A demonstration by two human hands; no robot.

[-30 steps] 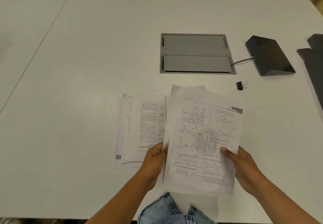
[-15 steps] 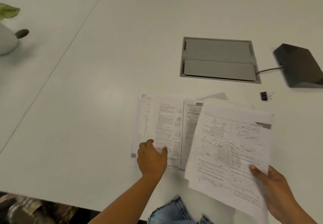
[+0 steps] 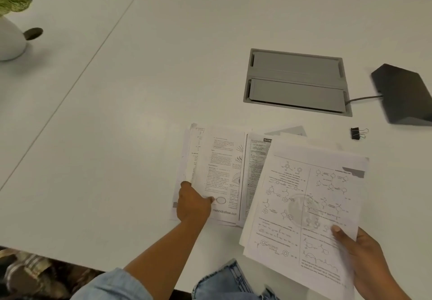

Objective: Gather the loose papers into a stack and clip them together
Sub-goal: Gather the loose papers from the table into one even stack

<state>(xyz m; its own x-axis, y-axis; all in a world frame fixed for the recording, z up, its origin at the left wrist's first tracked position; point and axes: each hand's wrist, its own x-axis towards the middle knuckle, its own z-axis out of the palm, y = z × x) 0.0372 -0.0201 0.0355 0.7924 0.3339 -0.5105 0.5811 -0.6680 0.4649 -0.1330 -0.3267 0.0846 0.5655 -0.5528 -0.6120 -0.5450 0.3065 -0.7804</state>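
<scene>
Our left hand (image 3: 192,206) presses flat on loose papers (image 3: 217,171) lying on the worktop (image 3: 117,112); our right hand (image 3: 364,253) pinches a sheaf (image 3: 304,206) overhanging the near edge. The binder clip (image 3: 357,133) sits apart, open worktop leftward.

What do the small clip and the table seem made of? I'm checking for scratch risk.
The binder clip looks like black painted metal with bare wire handles that glint. The table looks like matte white laminate, smooth with only dull reflections, though its core is unseen.

The right hand (image 3: 364,253) holds a paper sheaf (image 3: 308,208); the left hand (image 3: 192,205) presses loose sheets (image 3: 217,171) on the table (image 3: 117,136).
</scene>
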